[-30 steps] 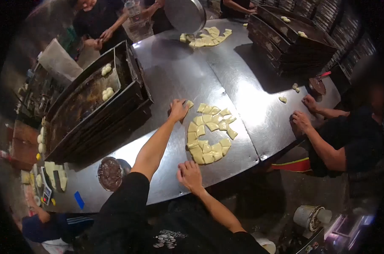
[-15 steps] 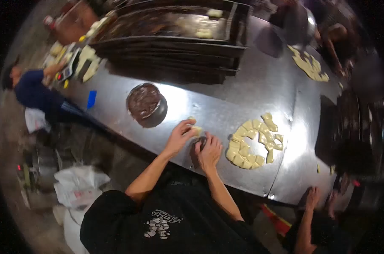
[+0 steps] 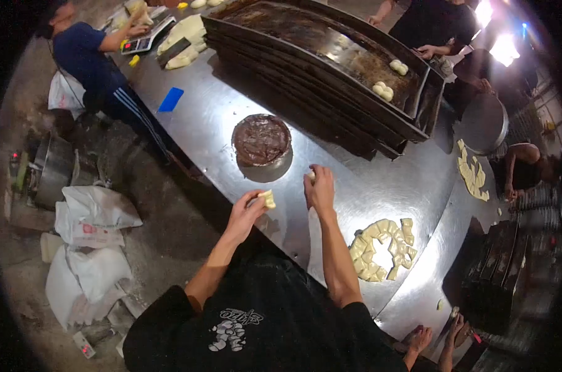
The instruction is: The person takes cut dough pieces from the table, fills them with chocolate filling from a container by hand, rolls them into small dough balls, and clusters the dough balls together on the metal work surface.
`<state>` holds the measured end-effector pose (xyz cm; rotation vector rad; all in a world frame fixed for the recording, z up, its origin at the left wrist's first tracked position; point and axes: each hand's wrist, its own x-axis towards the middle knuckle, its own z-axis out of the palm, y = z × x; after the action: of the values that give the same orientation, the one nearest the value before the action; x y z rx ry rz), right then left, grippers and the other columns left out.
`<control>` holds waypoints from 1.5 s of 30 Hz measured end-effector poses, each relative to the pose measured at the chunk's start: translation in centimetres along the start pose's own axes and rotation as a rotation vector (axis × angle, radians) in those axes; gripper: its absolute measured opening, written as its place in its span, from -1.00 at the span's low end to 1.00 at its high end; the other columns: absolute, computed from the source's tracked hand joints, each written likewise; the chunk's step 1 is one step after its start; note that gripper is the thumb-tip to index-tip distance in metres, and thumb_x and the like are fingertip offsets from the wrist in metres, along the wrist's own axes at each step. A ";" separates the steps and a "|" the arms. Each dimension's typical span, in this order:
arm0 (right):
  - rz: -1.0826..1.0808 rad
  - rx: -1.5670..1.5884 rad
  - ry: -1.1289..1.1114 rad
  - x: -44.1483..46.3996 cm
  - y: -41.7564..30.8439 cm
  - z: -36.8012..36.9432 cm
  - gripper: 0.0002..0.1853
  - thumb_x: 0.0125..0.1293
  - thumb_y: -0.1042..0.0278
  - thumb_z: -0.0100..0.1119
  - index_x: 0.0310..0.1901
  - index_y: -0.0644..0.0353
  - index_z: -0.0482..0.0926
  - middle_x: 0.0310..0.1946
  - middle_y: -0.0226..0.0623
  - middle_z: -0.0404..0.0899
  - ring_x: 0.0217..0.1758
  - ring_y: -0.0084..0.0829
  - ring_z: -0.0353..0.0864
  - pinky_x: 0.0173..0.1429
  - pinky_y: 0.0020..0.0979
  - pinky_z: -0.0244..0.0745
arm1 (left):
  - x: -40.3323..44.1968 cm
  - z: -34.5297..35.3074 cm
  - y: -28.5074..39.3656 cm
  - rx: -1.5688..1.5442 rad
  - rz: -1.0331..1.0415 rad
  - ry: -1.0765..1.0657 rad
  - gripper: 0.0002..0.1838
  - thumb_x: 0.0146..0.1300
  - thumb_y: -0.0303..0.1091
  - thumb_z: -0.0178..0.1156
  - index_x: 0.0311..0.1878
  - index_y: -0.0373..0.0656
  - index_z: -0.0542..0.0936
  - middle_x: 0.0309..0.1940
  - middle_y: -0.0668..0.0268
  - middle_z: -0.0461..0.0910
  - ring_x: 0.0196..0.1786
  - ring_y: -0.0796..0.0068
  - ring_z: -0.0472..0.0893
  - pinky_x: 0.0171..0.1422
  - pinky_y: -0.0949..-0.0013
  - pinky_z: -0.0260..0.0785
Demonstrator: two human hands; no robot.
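My left hand (image 3: 246, 216) grips a small flat piece of pale dough (image 3: 268, 199) between thumb and fingers over the metal table's front edge. To its right, my right hand (image 3: 320, 189) is closed around a small pale dough ball (image 3: 311, 176), mostly hidden by the fingers. Just beyond both hands sits a round bowl of dark brown filling (image 3: 262, 140). A ring of cut, overlapping dough pieces (image 3: 371, 247) lies on the table right of my right arm.
Stacked dark trays (image 3: 330, 68) with dough balls on top stand behind the bowl. A blue piece (image 3: 170, 99) and a scale (image 3: 148, 38) are at the left. Co-workers stand at the upper left, upper right and lower right. White bags (image 3: 95, 217) lie below left.
The view has swung left, bringing the bowl nearer the centre. My left hand has picked up a dough piece and is now beside the bowl; my right hand has come up to it too.
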<state>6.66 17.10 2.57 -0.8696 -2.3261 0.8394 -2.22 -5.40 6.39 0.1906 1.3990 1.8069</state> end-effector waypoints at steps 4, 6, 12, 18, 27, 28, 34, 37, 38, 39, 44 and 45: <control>0.031 0.157 -0.112 0.2 -2.1 1.0 -0.57 0.36 0.24 0.30 0.19 0.26 0.57 0.10 -0.11 0.59 0.12 -0.18 0.56 0.17 -0.21 0.50 | 2.1 0.9 1.7 -0.044 0.033 -0.096 -0.64 0.50 -0.26 0.18 0.23 -0.23 0.48 0.08 0.29 0.53 0.13 0.48 0.57 0.22 0.37 0.48; 0.244 0.508 -0.197 -1.9 -5.8 -0.6 -0.57 0.41 0.22 0.28 0.20 0.27 0.56 0.12 -0.16 0.60 0.13 -0.27 0.58 0.19 -0.27 0.51 | 2.4 1.3 2.4 0.006 0.021 -0.173 -0.67 0.49 -0.30 0.17 0.23 -0.21 0.49 0.06 0.31 0.55 0.11 0.48 0.58 0.22 0.39 0.46; 0.664 1.345 -0.426 -4.0 -9.3 0.3 -0.65 0.50 0.43 0.15 0.25 0.33 0.51 0.13 -0.22 0.59 0.13 -0.42 0.59 0.27 -0.36 0.51 | 4.4 0.6 1.4 0.272 0.244 -0.274 -0.70 0.44 -0.43 0.20 0.19 -0.22 0.51 0.00 0.34 0.62 0.11 0.62 0.56 0.17 0.43 0.46; 0.800 1.328 -0.283 -3.4 -10.2 2.4 -0.60 0.48 0.44 0.17 0.30 0.31 0.45 0.13 -0.21 0.59 0.10 -0.38 0.61 0.28 -0.35 0.51 | 5.8 -1.8 2.4 0.393 0.209 -0.073 -0.75 0.44 -0.41 0.22 0.11 -0.23 0.52 -0.03 0.37 0.62 0.04 0.61 0.57 0.08 0.43 0.46; 0.787 1.162 -0.567 1.7 -13.6 2.4 -0.65 0.47 0.46 0.17 0.24 0.28 0.48 0.08 -0.18 0.63 0.08 -0.38 0.68 0.16 -0.40 0.62 | 6.4 -7.1 5.2 0.561 0.327 -0.181 -0.71 0.55 -0.25 0.05 0.11 -0.27 0.56 -0.03 0.23 0.59 -0.07 0.39 0.61 0.03 0.36 0.45; 0.511 0.886 -0.571 3.0 -13.2 2.9 -0.69 0.46 0.48 0.17 0.20 0.27 0.54 0.02 -0.21 0.68 0.09 -0.39 0.68 0.13 -0.39 0.61 | 6.4 -7.3 6.2 0.508 0.326 -0.137 -0.69 0.56 -0.25 0.04 0.14 -0.26 0.56 0.00 0.23 0.57 -0.06 0.40 0.60 0.03 0.35 0.45; -0.335 -0.160 -0.557 7.8 -13.9 4.5 -0.71 0.32 0.58 0.13 0.06 0.22 0.62 -0.06 -0.07 0.68 0.05 -0.08 0.66 0.11 -0.20 0.59 | 8.1 -10.0 7.2 0.424 0.170 -0.055 -0.65 0.60 -0.18 -0.01 0.18 -0.22 0.58 0.05 0.26 0.54 -0.01 0.46 0.55 0.06 0.38 0.43; -0.394 -0.207 -0.584 7.5 -12.7 5.5 -0.71 0.28 0.62 0.09 0.02 0.22 0.62 -0.08 -0.04 0.67 0.07 -0.03 0.63 0.11 -0.13 0.57 | 8.4 -11.1 8.1 0.487 0.238 -0.011 -0.64 0.59 -0.13 0.00 0.16 -0.18 0.60 0.05 0.25 0.56 -0.03 0.42 0.58 0.09 0.32 0.45; -0.435 -0.230 -0.598 7.5 -12.2 5.8 -0.69 0.27 0.63 0.09 0.03 0.22 0.62 -0.08 -0.02 0.67 0.07 -0.02 0.63 0.12 -0.14 0.57 | 8.3 -11.4 8.3 0.484 0.241 -0.006 -0.64 0.59 -0.13 0.00 0.16 -0.18 0.60 0.05 0.25 0.56 -0.03 0.42 0.58 0.09 0.32 0.45; -0.442 -0.231 -0.599 7.4 -12.7 5.5 -0.69 0.27 0.63 0.09 0.03 0.22 0.62 -0.08 -0.02 0.67 0.07 -0.02 0.63 0.12 -0.14 0.57 | 8.2 -11.7 8.5 0.477 0.222 0.000 -0.64 0.58 -0.13 0.01 0.15 -0.19 0.60 0.04 0.24 0.57 -0.01 0.40 0.58 0.10 0.31 0.45; 0.110 0.224 -0.649 5.8 -13.7 2.5 -0.78 0.43 0.55 0.08 0.05 0.31 0.61 -0.01 -0.10 0.68 0.08 -0.28 0.67 0.11 -0.26 0.59 | 6.8 -10.6 8.7 0.495 0.278 -0.002 -0.65 0.58 -0.16 0.02 0.18 -0.20 0.57 0.08 0.25 0.58 0.03 0.39 0.59 0.13 0.30 0.46; 0.241 0.406 -0.681 5.2 -13.1 1.8 -0.75 0.51 0.45 0.09 0.13 0.31 0.56 0.05 -0.19 0.66 0.11 -0.38 0.64 0.13 -0.30 0.58 | 6.4 -9.6 8.5 0.394 0.219 -0.092 -0.64 0.58 -0.16 0.02 0.22 -0.19 0.56 0.09 0.26 0.58 0.04 0.42 0.58 0.15 0.31 0.46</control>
<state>-3.06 12.21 11.70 -0.7668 -2.4568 1.8741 -16.13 -8.57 7.96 0.6461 1.7097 1.6499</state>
